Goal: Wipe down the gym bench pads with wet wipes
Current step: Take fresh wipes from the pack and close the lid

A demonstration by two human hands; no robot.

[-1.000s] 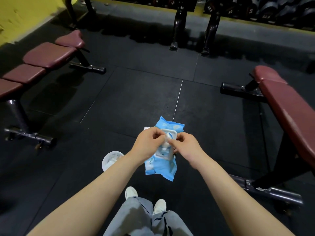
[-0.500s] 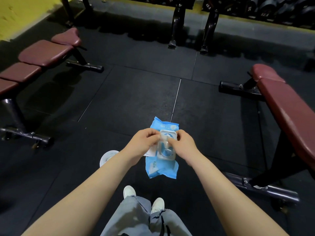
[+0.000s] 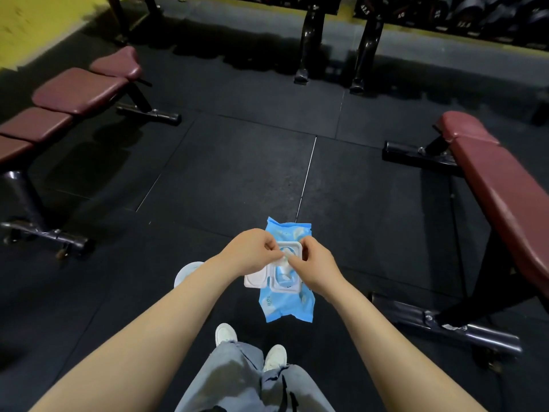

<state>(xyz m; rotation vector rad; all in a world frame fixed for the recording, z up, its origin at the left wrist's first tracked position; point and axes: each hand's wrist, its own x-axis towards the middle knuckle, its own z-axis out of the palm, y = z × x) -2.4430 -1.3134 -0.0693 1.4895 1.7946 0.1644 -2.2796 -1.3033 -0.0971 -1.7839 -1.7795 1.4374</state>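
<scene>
Blue wipes pack [image 3: 285,304] held between hands, lid open; left hand [image 3: 252,254] and right hand [image 3: 315,263] both pinch wipe [image 3: 284,258].

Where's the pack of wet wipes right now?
The wet wipes pack sits centre in the head view, lid flipped open, held between the left hand and right hand, above the shoes.

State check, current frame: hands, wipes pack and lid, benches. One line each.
left hand: pinching at the pack's opening
right hand: pinching at the same opening
wet wipes pack: held in the air between both hands
pack lid: flipped open to the left
wipe: tip at the opening, not pulled out
left bench: pads bare, untouched
right bench: pad bare, untouched
</scene>
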